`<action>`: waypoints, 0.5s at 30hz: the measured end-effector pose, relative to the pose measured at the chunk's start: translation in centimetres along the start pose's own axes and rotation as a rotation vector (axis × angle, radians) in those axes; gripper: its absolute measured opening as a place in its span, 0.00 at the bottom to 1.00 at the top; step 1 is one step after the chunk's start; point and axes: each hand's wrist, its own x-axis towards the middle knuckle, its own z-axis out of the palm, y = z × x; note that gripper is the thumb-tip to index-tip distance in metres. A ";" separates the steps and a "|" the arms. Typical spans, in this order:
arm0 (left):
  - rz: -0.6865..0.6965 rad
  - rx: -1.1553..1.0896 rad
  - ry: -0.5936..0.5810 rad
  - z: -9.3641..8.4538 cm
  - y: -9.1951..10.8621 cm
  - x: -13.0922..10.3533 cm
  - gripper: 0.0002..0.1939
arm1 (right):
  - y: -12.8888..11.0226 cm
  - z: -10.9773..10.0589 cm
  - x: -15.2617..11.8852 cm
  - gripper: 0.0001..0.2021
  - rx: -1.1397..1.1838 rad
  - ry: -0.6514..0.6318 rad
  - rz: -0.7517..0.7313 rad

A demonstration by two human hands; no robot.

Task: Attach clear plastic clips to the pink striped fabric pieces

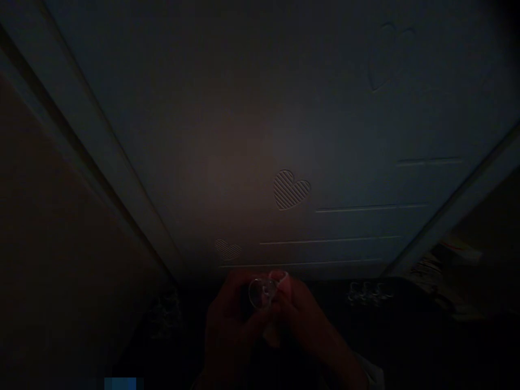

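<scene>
The picture is very dark. My left hand (229, 319) is curled around a small clear round piece (257, 293) that looks like glass, its circular rim facing up. Right beside it, my right hand (303, 311) is closed on a pinkish, cloth-like piece (281, 279) against the clear piece's right side. The two hands nearly touch, and fingers hide part of both things. A pale patch (272, 335) shows below them, too dim to name.
Several clear, shiny pieces (369, 293) stand on the dark surface (325, 336) to the right; more clear pieces (166, 314) are at the left. Behind rises a pale panel (227, 141) with heart shapes. Papers or books (455, 260) lie at far right.
</scene>
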 end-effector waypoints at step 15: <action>0.188 0.351 -0.039 -0.2 1.1 0.1 0.08 | 0.4 0.1 0.1 0.20 0.007 0.076 0.002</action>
